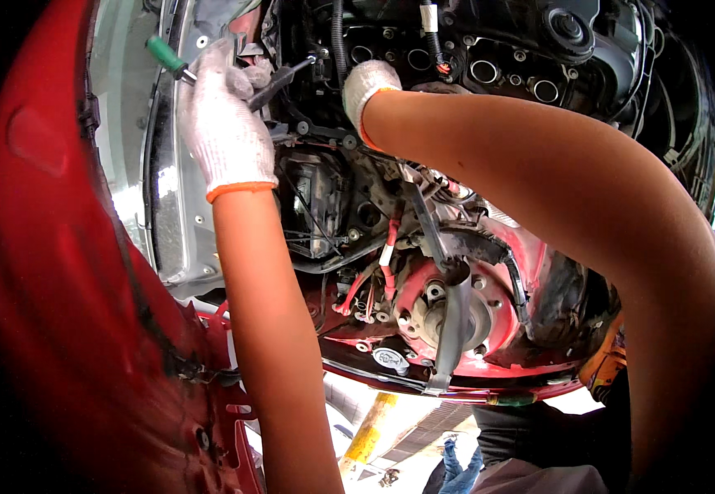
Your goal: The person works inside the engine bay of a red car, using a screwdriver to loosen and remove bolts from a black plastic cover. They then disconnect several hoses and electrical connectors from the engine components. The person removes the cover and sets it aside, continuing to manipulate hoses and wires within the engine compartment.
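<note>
My left hand (230, 123), in a white knit glove with an orange cuff, is up at the left side of a car's engine bay. Its fingers are closed around a screwdriver whose green handle (164, 54) sticks out to the upper left. A dark bar (282, 84) with a bright tip slants from beside these fingers toward the engine; whether the hand grips it too, I cannot tell. My right hand (371, 82), gloved alike, reaches down beside a black corrugated hose (338, 37) at the engine top (506, 70). Its fingers are hidden.
A raised red panel (36, 206) fills the left side. Round openings (483, 72) line the engine top, near a white-tagged cable (429, 20). Below lie a strut tower (493, 321), a grey strip (454, 329), a cap (390, 359) and the fender edge. Beyond is a yellow-marked floor.
</note>
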Action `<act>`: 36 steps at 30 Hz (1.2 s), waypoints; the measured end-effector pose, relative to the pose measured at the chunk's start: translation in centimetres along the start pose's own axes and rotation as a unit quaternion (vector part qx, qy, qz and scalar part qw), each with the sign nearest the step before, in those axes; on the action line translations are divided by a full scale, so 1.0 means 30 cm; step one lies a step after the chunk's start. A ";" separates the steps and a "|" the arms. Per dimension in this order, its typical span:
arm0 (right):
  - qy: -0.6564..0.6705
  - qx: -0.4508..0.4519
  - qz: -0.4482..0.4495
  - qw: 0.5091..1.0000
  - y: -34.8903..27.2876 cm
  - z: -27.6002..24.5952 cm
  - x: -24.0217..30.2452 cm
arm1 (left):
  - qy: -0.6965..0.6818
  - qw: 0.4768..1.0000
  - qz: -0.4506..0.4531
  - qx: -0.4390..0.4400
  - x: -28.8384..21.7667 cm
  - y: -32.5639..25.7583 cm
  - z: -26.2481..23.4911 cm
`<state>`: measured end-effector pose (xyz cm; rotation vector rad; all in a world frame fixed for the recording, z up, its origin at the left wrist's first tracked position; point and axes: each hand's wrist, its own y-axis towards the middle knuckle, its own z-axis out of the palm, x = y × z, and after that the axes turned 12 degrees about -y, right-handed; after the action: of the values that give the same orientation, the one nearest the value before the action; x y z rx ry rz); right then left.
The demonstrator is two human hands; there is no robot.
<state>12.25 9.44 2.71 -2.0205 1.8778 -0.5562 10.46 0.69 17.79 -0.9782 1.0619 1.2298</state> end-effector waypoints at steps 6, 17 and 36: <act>-0.032 0.065 -0.042 0.997 -0.013 -0.070 0.018 | -0.063 0.996 -0.043 -0.040 -0.018 0.013 -0.049; -0.049 0.007 -0.136 0.989 -0.081 -0.034 -0.103 | -0.108 0.994 0.024 -0.017 -0.076 0.119 0.007; -0.063 0.015 -0.154 0.986 -0.098 -0.047 -0.105 | -0.173 0.966 -0.069 -0.179 -0.041 0.279 0.124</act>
<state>13.93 12.84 5.17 -2.2835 1.4868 -0.5157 2.42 4.78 19.78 -1.0409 0.4986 1.4422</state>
